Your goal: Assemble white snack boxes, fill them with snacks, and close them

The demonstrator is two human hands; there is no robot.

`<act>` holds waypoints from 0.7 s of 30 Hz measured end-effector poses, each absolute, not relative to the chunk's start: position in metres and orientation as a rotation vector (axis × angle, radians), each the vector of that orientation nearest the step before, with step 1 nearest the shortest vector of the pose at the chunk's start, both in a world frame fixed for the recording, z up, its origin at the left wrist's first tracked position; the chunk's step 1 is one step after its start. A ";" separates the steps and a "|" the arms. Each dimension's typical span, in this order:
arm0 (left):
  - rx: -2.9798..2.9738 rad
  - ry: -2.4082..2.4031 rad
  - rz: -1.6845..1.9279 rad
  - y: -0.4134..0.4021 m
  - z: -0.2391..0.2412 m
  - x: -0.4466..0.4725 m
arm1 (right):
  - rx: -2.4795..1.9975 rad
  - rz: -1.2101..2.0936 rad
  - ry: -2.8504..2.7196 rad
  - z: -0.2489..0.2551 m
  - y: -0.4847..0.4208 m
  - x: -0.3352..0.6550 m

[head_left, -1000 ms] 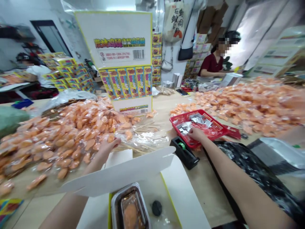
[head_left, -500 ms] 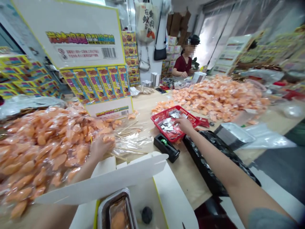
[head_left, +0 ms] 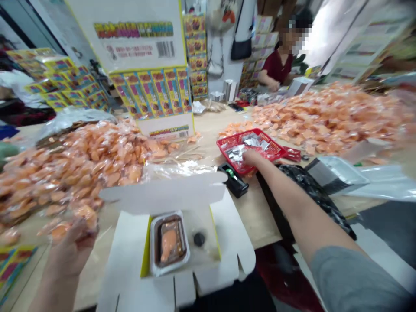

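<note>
Left grip (head_left: 73, 249) on orange packet (head_left: 86, 214); carton print (head_left: 134, 29) blurred.

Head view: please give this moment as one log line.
left hand: at clear-wrapped orange pieces; right hand: in red plastic basket, at silver sachets; open white cardboard box: holds rectangular silver tray, round black item

The display box (head_left: 156, 63) bears blurred lettering (head_left: 134, 29) and barcodes (head_left: 165, 49).

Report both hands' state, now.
Left hand: closed on a rounded orange piece in clear plastic.
Right hand: in the red plastic mesh basket; grip cannot be told.
</note>
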State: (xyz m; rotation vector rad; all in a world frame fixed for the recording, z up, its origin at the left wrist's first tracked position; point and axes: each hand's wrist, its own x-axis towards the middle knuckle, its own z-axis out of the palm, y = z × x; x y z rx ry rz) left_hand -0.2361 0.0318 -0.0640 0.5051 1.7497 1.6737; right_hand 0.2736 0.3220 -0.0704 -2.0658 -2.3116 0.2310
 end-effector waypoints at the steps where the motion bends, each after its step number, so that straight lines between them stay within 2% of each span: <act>1: 0.396 1.692 1.702 0.007 -0.064 -0.233 | -2.054 0.209 -2.247 -0.064 0.316 0.277; 4: 0.177 1.670 1.702 -0.056 -0.061 -0.215 | -2.009 0.061 -1.937 -0.045 0.274 0.285; 6: 0.210 1.693 1.661 -0.081 -0.059 -0.196 | -1.748 0.054 -1.605 -0.032 0.221 0.281; 8: 0.401 1.705 1.577 -0.089 -0.056 -0.176 | -1.288 0.330 -1.562 -0.025 0.159 0.262; 11: 0.879 1.755 1.358 -0.075 -0.049 -0.144 | -0.921 0.701 -2.044 -0.031 0.086 0.212; 15: 1.288 1.768 1.156 -0.046 -0.038 -0.099 | -0.928 0.718 -2.360 -0.052 0.062 0.157; 18: 1.281 1.710 1.075 -0.038 -0.036 -0.067 | -1.034 0.706 -2.151 -0.053 0.056 0.151; 21: 1.340 1.566 0.957 -0.038 -0.039 -0.039 | -1.045 1.220 -1.980 -0.048 0.038 0.156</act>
